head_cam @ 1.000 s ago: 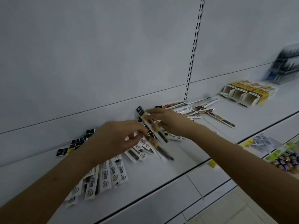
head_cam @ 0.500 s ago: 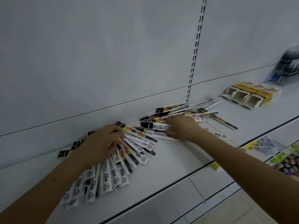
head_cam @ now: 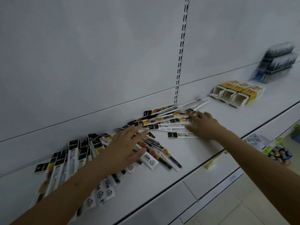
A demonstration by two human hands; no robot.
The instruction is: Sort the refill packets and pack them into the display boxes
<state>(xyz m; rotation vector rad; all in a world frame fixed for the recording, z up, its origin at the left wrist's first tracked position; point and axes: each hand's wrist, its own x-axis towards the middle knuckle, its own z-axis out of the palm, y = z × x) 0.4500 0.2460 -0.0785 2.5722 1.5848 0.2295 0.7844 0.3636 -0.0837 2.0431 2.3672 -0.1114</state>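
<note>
Our left hand (head_cam: 123, 146) lies flat, fingers spread, on the refill packets (head_cam: 151, 153) fanned across the shelf (head_cam: 211, 161); our right hand (head_cam: 203, 125), fingers splayed, touches the farther row. We should group matching designs before filling the display boxes (head_cam: 235, 95).

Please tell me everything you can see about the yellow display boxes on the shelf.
Three yellow display boxes lie on their sides in a row, touching one another, on the white shelf, far right of the packets. They look like cardboard, yellow outside with red print, pale inside. Their open mouths face the camera and look empty. No hand touches them.
</note>
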